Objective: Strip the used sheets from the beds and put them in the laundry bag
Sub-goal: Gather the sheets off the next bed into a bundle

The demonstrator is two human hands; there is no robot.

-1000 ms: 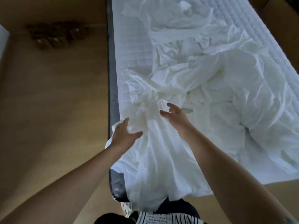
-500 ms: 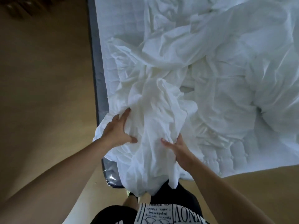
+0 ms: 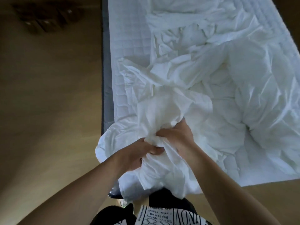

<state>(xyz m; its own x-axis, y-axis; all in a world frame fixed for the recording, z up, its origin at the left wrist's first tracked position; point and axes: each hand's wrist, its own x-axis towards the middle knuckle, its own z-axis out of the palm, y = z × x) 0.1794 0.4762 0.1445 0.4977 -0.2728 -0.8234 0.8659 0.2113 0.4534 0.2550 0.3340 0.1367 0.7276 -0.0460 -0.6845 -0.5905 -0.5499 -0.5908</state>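
View from above the foot of the bed, with the person standing at its near left corner. The left hand (image 3: 138,153) and the right hand (image 3: 177,137) meet over a gathered wad of the white sheet (image 3: 164,114), both with fingers curled tight into the cloth; the two hands sit just beside each other, the left a little nearer the person, the right a little farther up the bed. From this grip the sheet rises in a crumpled ridge toward the middle of the bed and also hangs down over the near corner, in front of the person's dark trousers (image 3: 164,197). More loose white bedding (image 3: 259,88) lies heaped and creased across the right half of the bed, apart from the grip. The quilted mattress (image 3: 129,39) is bare along its left strip and again at the near right edge, below the bedding. A grey side panel (image 3: 106,65) runs down the left flank of the mattress, beside the wooden floor (image 3: 48,111). A dark, blurred object (image 3: 47,17) rests on the floor at upper left, well apart from the bed; what it is cannot be told. A printed black-and-white garment (image 3: 165,215) shows at the bottom edge.
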